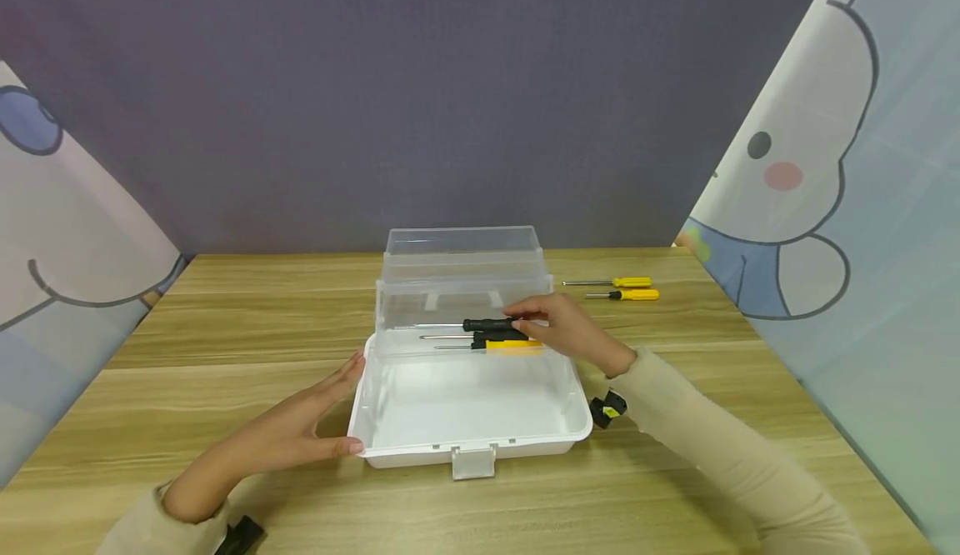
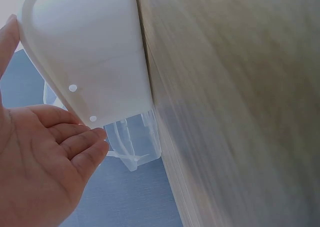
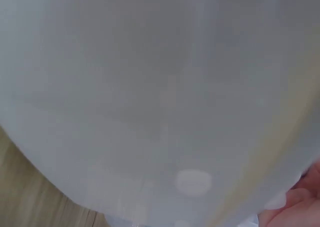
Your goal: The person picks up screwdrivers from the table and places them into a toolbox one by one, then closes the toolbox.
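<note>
A white plastic box point(image 1: 472, 405) lies with its clear lid point(image 1: 463, 263) tipped back. My left hand point(image 1: 300, 430) rests against its left side, thumb at the front corner and fingers near the back; in the left wrist view, fingertips point(image 2: 97, 134) touch the rim. Over the back of the box, my right hand point(image 1: 562, 326) pinches the handle end of a black-handled screwdriver point(image 1: 483, 324), its shaft pointing left. Just below it lie another black-handled screwdriver point(image 1: 491, 337) and a yellow-and-black screwdriver point(image 1: 506, 345). The box wall point(image 3: 150, 112) hides most of the right hand in the right wrist view.
Two yellow-handled screwdrivers, one farther back point(image 1: 632, 282) and one nearer point(image 1: 637, 295), lie on the wooden table point(image 1: 262, 313) right of the lid. A latch point(image 1: 473, 462) hangs at the box's front. A dark panel point(image 1: 450, 105) stands behind the table.
</note>
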`<state>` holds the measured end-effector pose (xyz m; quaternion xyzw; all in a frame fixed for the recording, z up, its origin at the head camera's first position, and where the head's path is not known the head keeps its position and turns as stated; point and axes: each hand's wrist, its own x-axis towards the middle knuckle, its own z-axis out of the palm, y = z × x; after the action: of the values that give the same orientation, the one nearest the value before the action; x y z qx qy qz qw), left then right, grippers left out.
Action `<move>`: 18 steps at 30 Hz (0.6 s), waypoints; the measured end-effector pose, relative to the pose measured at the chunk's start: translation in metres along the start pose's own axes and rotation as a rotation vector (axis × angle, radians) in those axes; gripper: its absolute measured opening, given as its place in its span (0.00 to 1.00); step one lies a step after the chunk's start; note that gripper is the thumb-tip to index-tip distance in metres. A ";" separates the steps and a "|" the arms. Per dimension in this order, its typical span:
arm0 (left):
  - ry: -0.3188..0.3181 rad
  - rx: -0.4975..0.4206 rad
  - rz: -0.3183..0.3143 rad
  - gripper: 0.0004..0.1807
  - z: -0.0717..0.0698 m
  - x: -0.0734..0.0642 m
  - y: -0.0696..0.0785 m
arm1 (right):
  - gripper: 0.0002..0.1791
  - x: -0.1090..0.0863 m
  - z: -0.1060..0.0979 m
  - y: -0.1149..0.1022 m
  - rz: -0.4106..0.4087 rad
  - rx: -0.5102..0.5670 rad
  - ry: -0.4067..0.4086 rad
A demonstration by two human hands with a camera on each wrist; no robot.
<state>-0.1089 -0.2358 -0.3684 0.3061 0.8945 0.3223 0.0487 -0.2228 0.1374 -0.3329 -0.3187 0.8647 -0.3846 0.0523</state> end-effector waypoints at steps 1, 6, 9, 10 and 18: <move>0.001 0.001 0.004 0.51 0.000 0.000 0.000 | 0.15 0.000 0.000 0.000 0.000 0.013 0.002; 0.001 0.003 0.009 0.51 0.000 0.000 0.000 | 0.15 -0.003 0.000 0.002 -0.030 0.069 0.033; -0.001 0.009 0.011 0.51 0.000 0.000 0.000 | 0.14 -0.004 0.002 0.005 -0.058 0.097 0.063; -0.001 0.006 0.007 0.51 0.000 0.000 0.000 | 0.14 -0.005 0.002 0.006 -0.066 0.105 0.073; 0.000 0.005 0.002 0.51 0.000 0.000 0.000 | 0.13 -0.011 0.005 0.008 -0.070 0.182 0.113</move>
<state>-0.1089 -0.2358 -0.3687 0.3072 0.8950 0.3200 0.0478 -0.2168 0.1444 -0.3438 -0.3204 0.8161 -0.4806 0.0187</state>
